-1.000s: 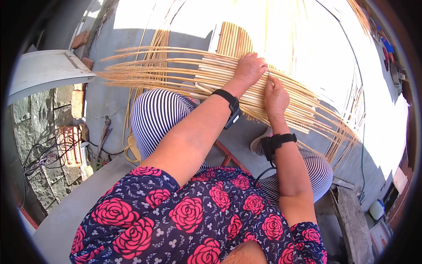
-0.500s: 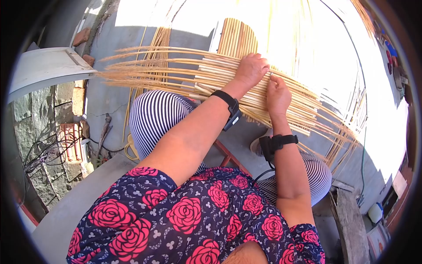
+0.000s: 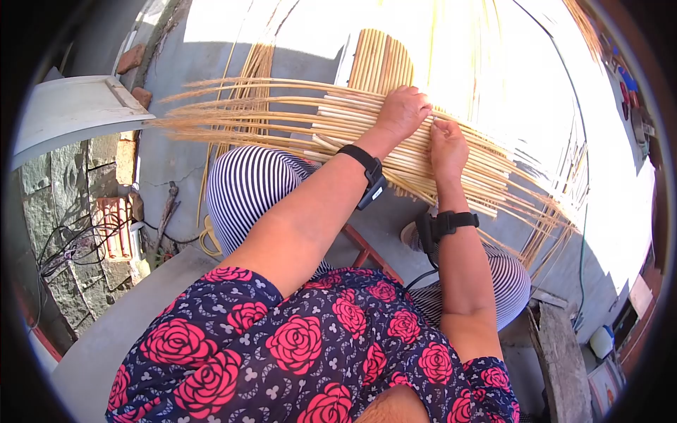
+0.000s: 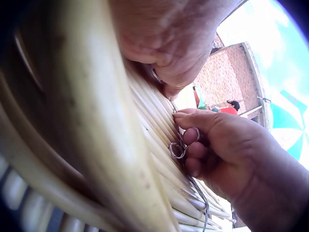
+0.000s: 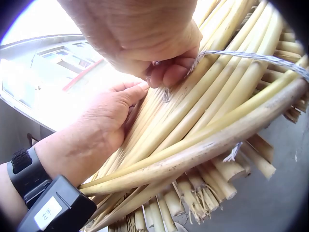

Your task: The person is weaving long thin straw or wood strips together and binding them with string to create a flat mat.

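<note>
A layer of pale reed stalks (image 3: 345, 106) with feathery tips lies across the person's lap. The left hand (image 3: 405, 113) grips the stalks at their far edge, its fingers curled over them. Close beside it, the right hand (image 3: 449, 149) pinches a thin grey-white twine (image 4: 206, 212). A loop of this twine hangs by its curled fingers in the left wrist view. In the right wrist view, the twine runs from the right hand across the stalks, and a short knotted end (image 5: 233, 152) shows lower down. The left fingers' undersides are hidden behind the stalks.
A woven reed panel (image 3: 381, 60) extends beyond the hands into bright sunlight. More loose reeds (image 3: 257, 70) lie on the concrete floor at the left. A white panel (image 3: 84, 113) stands at far left, a weathered board (image 3: 564, 352) at lower right.
The right hand has turned slightly at the wrist and its fingers have shifted over the stalks. The left hand keeps its grip in nearly the same place.
</note>
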Available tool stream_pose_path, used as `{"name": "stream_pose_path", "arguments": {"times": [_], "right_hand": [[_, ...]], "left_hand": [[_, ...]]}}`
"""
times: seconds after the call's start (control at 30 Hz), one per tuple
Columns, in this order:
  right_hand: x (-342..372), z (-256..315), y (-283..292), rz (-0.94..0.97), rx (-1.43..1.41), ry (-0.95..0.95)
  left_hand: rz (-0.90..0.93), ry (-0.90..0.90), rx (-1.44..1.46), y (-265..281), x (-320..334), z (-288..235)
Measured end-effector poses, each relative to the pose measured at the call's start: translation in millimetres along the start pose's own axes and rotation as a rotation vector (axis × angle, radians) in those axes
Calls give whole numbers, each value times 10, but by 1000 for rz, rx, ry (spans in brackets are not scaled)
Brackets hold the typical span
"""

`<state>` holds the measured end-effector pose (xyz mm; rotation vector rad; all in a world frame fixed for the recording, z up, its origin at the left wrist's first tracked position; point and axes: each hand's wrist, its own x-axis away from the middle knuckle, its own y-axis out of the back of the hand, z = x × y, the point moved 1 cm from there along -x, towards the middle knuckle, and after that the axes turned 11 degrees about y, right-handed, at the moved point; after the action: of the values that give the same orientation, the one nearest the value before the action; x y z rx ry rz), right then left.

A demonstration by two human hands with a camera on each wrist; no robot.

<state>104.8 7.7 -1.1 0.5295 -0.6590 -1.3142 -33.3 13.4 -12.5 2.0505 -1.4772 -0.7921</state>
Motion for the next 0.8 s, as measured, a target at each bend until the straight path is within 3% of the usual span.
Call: {"name": "stream_pose_path", "arguments": {"times": [0.13, 0.23, 0.33, 0.63, 0.8], "right_hand": [[-36, -26, -35, 50, -53, -102], [-84, -63, -15, 113, 136, 16], [-5, -34, -4, 37, 190, 141], [33, -31, -42, -83, 44, 151], [30, 77, 23, -32, -584, -156]], "left_hand": [[2, -10, -13, -35, 9, 6], [14, -26, -15, -11, -3, 16], [-35, -26, -66, -41, 29, 45], [20, 45, -288, 28, 38, -99], [90, 98, -294, 41, 4, -139]]}}
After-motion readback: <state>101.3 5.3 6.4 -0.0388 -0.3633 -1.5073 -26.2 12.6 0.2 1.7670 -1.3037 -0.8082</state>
